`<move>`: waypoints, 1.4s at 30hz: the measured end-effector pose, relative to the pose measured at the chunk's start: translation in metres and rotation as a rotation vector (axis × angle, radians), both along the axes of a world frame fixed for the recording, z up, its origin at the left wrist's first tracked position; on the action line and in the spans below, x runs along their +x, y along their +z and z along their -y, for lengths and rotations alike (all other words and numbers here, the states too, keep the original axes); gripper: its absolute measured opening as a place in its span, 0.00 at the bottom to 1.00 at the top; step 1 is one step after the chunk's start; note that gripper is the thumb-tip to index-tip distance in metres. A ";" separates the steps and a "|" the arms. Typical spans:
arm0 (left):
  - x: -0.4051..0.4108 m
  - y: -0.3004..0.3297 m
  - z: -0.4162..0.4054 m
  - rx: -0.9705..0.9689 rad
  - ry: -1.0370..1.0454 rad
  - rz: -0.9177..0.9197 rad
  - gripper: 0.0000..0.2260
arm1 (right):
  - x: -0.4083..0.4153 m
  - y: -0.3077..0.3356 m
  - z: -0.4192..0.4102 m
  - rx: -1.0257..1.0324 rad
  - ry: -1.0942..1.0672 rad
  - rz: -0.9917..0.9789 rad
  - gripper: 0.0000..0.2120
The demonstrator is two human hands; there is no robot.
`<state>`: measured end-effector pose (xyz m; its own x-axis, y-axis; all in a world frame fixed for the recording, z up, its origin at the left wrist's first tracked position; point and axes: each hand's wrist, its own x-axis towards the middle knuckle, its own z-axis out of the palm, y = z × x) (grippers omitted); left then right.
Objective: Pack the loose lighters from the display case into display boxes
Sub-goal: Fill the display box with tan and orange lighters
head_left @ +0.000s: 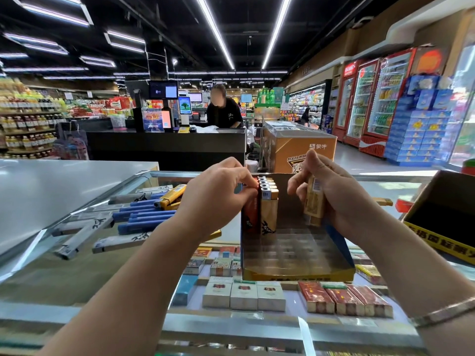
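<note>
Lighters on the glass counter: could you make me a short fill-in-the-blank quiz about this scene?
1. The left hand pinches a ___ lighter standing in the display box.
2. The right hand grips ___-coloured lighters.
3. The loose blue lighters lie to the box's ___.

Answers: red; gold; left

The left hand (221,191) hides the top of the red lighter (250,214) it pinches. The right hand (326,194) covers most of the gold lighters (314,201) it holds; their count cannot be told. Print on the display box (298,274) front is unreadable.
</note>
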<state>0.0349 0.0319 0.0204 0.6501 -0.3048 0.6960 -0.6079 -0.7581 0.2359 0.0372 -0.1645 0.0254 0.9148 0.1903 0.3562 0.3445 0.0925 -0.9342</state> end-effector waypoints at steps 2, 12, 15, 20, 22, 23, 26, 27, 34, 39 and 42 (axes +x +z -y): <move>-0.002 0.000 0.000 -0.076 -0.020 -0.012 0.04 | -0.001 0.000 0.001 -0.021 0.035 -0.007 0.15; -0.016 0.003 0.019 -0.063 -0.242 0.001 0.16 | -0.003 0.003 0.000 0.223 0.306 -0.173 0.15; -0.016 0.001 0.022 0.015 -0.223 0.048 0.18 | -0.001 0.004 0.003 0.336 0.298 -0.111 0.13; -0.017 0.004 0.022 -0.133 -0.264 0.112 0.07 | 0.000 0.001 0.005 0.347 0.307 -0.079 0.11; -0.016 0.005 0.021 -0.250 -0.302 0.065 0.06 | -0.001 0.001 0.004 0.312 0.293 -0.059 0.14; -0.016 0.006 0.020 -0.315 -0.315 0.036 0.05 | -0.001 0.001 0.003 0.287 0.274 -0.045 0.15; -0.016 0.009 0.017 -0.495 -0.357 -0.041 0.06 | 0.000 0.000 0.001 0.118 0.006 0.102 0.13; -0.015 0.010 0.015 -0.534 -0.361 -0.053 0.06 | 0.001 0.000 0.001 0.026 -0.150 0.196 0.11; -0.013 0.008 0.011 -0.321 -0.352 -0.069 0.07 | 0.018 -0.010 0.009 -0.246 -0.410 0.170 0.08; -0.013 0.007 0.012 -0.146 -0.305 0.002 0.06 | 0.028 -0.020 0.009 -0.424 -0.448 0.075 0.12; -0.014 0.006 0.012 -0.131 -0.282 0.004 0.05 | 0.029 -0.020 0.010 -0.430 -0.449 0.073 0.13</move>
